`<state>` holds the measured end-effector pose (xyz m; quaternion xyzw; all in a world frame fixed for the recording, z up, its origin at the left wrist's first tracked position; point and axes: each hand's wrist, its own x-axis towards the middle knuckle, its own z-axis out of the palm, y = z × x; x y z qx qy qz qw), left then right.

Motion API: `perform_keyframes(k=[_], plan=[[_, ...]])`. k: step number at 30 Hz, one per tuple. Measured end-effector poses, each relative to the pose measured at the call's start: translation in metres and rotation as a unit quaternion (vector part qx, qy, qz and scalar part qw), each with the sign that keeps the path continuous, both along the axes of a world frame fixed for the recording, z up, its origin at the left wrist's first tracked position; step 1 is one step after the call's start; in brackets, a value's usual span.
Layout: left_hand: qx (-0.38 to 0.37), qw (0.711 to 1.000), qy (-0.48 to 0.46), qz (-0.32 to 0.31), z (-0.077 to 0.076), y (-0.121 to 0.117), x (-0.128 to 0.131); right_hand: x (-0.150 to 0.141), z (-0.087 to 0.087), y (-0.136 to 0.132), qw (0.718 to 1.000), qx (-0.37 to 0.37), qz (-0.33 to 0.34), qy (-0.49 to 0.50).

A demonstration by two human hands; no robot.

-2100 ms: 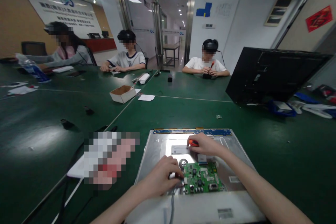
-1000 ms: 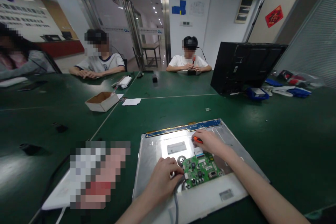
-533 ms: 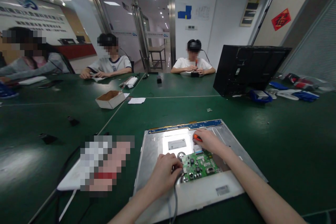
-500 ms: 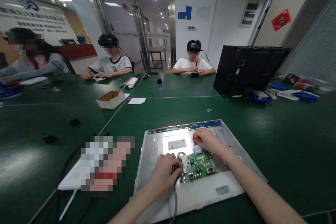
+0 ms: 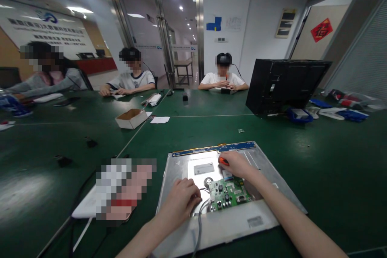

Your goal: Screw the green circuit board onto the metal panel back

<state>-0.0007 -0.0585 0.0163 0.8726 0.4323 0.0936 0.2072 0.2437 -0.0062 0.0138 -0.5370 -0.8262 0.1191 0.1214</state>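
Note:
A flat metal display panel [image 5: 177, 171] lies back side up before me, with a blue circuit strip [image 5: 238, 146] along its far edge. On its middle sits a green circuit board [image 5: 228, 194]. My right hand [image 5: 234, 163] is closed around an orange and black screwdriver [image 5: 223, 161] above the panel, behind the board; the tip is hidden. My left hand [image 5: 183, 197] is left of the board, fingers curled together. A thin wire runs up to those fingertips, but what they pinch is hidden. A grey cable [image 5: 200, 225] curves from the board's left side over the panel's near edge.
A black monitor [image 5: 287, 84] stands at the right, near blue and white gloves [image 5: 341, 113]. A small open box [image 5: 131, 119] is beyond the panel. A white flat object [image 5: 86, 205] with black cables lies at the left. Three people sit across the green table [image 5: 205, 131].
My left hand has drawn back leftward from the board's edge, leaving the grey cable in plainer view. My right hand has shifted slightly left with the screwdriver. The view has tilted up.

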Motion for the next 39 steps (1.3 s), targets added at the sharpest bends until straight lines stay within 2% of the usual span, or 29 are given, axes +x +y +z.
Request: perform_keyframes(k=[6, 10, 13, 16, 21, 25, 28, 34, 39], plan=[[-0.008, 1.000, -0.015, -0.009, 0.009, -0.003, 0.006, -0.021, 0.003, 0.008, 0.999, -0.020, 0.036, -0.024], [-0.034, 0.998, -0.023, -0.038, 0.008, -0.002, 0.007, -0.029, -0.002, 0.013, 0.998, -0.036, 0.046, -0.026], [-0.036, 0.998, -0.029, -0.044, 0.004, -0.002, 0.008, -0.027, -0.003, 0.012, 0.998, -0.038, 0.047, -0.003], [-0.016, 0.998, -0.038, -0.042, 0.002, -0.001, 0.009, -0.015, 0.002, 0.005, 0.998, -0.025, 0.038, 0.040], [0.018, 0.997, -0.070, -0.023, 0.005, 0.011, 0.009, 0.026, 0.014, -0.010, 0.994, 0.006, -0.019, 0.107], [0.039, 0.994, -0.099, -0.014, 0.007, 0.032, 0.011, 0.061, 0.008, -0.029, 0.990, -0.003, -0.067, 0.122], [0.039, 0.994, -0.097, -0.008, 0.006, 0.050, 0.017, 0.075, 0.001, -0.051, 0.989, -0.022, -0.078, 0.120], [0.012, 0.997, -0.081, -0.006, 0.002, 0.067, 0.030, 0.060, 0.000, -0.093, 0.990, -0.078, -0.043, 0.109], [0.010, 0.995, -0.102, 0.007, 0.005, 0.063, 0.027, 0.040, -0.004, -0.104, 0.999, -0.036, 0.005, 0.004]])
